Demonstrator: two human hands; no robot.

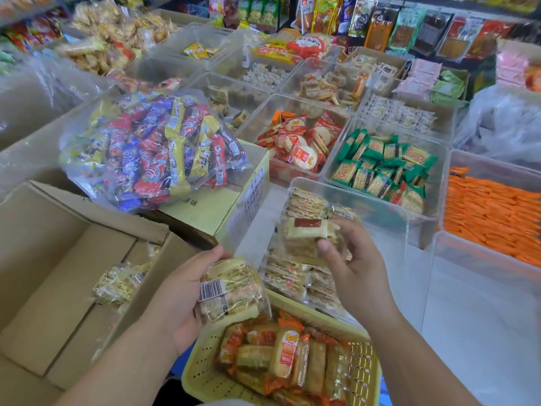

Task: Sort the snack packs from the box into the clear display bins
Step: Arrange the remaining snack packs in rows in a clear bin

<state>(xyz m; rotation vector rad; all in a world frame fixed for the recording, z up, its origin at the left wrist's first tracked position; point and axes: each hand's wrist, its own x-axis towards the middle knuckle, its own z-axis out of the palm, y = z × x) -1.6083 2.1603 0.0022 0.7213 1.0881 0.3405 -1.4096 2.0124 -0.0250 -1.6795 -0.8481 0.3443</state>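
**Operator:** My right hand (355,260) pinches a single pack (307,228) between thumb and fingertips. Its long side lies across, just above the clear bin (405,238).

**Spotter:** And the left?

**Operator:** Left hand (181,297) is curled round a bundle of packs (231,288), barcode up, between the box (52,259) and that bin (the yellow basket (202,364) underneath isn't ours).

**Spotter:** Which way from here?

**Operator:** Straight down, I'd say. The bin's stacked rows sit right under the right hand, which is nearer. A few loose packs (123,284) lie in the box, off left.
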